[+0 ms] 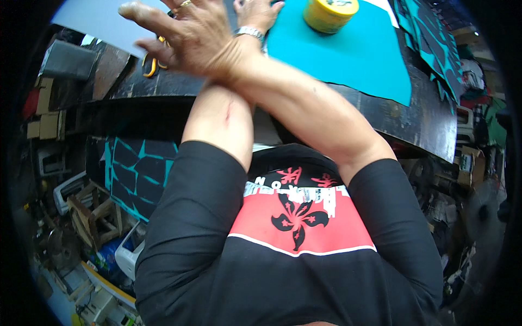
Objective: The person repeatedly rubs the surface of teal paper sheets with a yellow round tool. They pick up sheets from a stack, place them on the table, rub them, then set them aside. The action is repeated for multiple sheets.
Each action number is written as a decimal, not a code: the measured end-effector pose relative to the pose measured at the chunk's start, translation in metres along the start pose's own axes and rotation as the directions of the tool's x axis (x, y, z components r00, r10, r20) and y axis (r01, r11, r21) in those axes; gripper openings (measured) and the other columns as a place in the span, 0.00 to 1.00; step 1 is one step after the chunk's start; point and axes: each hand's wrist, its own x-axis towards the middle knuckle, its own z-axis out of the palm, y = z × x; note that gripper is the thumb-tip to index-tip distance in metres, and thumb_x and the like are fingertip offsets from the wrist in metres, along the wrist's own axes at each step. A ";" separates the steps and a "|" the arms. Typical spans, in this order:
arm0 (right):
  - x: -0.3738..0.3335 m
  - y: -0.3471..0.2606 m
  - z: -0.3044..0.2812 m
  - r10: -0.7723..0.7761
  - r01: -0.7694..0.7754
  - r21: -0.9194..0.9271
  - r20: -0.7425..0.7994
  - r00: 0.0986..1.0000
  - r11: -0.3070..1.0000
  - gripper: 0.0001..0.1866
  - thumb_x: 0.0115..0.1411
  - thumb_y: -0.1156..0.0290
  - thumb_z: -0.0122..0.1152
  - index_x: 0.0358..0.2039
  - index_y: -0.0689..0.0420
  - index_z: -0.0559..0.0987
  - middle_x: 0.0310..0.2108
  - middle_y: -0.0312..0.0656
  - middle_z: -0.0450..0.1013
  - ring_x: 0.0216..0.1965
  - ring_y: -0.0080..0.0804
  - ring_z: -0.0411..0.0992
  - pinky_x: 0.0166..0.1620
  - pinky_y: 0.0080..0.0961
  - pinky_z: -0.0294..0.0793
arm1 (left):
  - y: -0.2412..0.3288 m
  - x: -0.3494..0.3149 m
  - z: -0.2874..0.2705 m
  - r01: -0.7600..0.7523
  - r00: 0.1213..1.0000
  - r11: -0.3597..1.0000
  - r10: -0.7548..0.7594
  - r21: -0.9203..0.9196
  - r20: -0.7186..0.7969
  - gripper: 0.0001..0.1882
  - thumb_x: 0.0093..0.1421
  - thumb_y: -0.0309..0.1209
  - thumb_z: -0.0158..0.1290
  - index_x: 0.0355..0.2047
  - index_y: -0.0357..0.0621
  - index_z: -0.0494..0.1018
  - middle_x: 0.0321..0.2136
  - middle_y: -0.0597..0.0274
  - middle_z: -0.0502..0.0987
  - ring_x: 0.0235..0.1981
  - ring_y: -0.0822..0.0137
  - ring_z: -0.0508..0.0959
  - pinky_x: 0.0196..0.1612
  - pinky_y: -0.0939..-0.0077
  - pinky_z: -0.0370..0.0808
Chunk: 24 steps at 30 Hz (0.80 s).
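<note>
My forearms cross over the dark table, the right one above the left. My right hand, with a ring, hovers at the upper left, its fingers spread and slightly blurred; nothing shows in it. Just under its fingers lie orange-and-black handles, perhaps of scissors, mostly covered. Past the crossing, my left hand, with a metal watch at the wrist, rests palm down beside a teal sheet. Its thumb points outward, and the top edge cuts off its fingertips. On the sheet stands a round yellow tub.
A pale sheet covers the far left of the table. Dark pieces with teal outlines hang over the right edge. Lower left are another such patterned sheet, a wooden stool and a metal box.
</note>
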 end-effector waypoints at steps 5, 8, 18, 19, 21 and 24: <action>-0.032 0.135 -0.046 0.314 -0.256 -0.362 0.111 0.943 0.896 0.26 0.55 0.60 0.67 0.53 0.54 0.79 0.49 0.54 0.75 0.50 0.55 0.73 0.51 0.53 0.73 | -0.002 0.007 0.009 0.045 0.982 0.964 -0.091 0.263 0.168 0.29 0.70 0.55 0.43 0.67 0.60 0.66 0.71 0.60 0.60 0.73 0.54 0.56 0.72 0.42 0.48; -0.049 0.189 -0.089 0.371 -0.262 -0.502 0.129 0.920 0.824 0.24 0.55 0.59 0.67 0.51 0.54 0.80 0.48 0.52 0.76 0.48 0.54 0.74 0.50 0.51 0.74 | -0.001 0.005 0.002 -0.236 0.962 0.967 0.219 0.092 0.162 0.23 0.70 0.46 0.44 0.63 0.58 0.70 0.65 0.62 0.68 0.68 0.51 0.61 0.65 0.32 0.58; -0.091 0.212 -0.134 0.158 0.109 -0.628 0.354 0.922 0.771 0.15 0.62 0.58 0.63 0.46 0.48 0.84 0.47 0.45 0.79 0.49 0.45 0.78 0.45 0.42 0.80 | 0.014 0.006 -0.008 -0.202 0.896 0.953 0.086 0.225 0.436 0.31 0.71 0.51 0.40 0.71 0.57 0.59 0.73 0.58 0.53 0.75 0.52 0.49 0.70 0.28 0.47; -0.092 0.219 -0.137 0.119 0.219 -0.658 0.428 0.896 0.721 0.15 0.63 0.59 0.62 0.49 0.47 0.83 0.47 0.45 0.79 0.49 0.43 0.78 0.45 0.41 0.81 | 0.014 0.007 -0.005 -0.201 0.891 0.951 0.078 0.235 0.448 0.31 0.71 0.51 0.40 0.71 0.57 0.59 0.74 0.58 0.53 0.75 0.52 0.49 0.69 0.27 0.47; -0.084 0.231 -0.139 0.057 0.438 -0.678 0.576 0.815 0.591 0.17 0.63 0.62 0.61 0.53 0.47 0.81 0.48 0.44 0.79 0.49 0.41 0.78 0.44 0.39 0.81 | 0.017 0.005 0.000 -0.139 0.901 0.966 0.034 0.216 0.432 0.31 0.71 0.51 0.39 0.71 0.58 0.58 0.74 0.59 0.52 0.75 0.51 0.49 0.69 0.25 0.47; -0.057 0.233 -0.139 0.233 -0.048 -0.297 0.628 0.743 0.954 0.23 0.64 0.65 0.57 0.60 0.50 0.75 0.50 0.44 0.77 0.50 0.42 0.77 0.44 0.35 0.81 | 0.022 0.003 0.004 -0.092 0.925 0.961 -0.014 0.259 0.380 0.30 0.72 0.51 0.38 0.71 0.60 0.58 0.74 0.61 0.52 0.75 0.51 0.49 0.69 0.25 0.47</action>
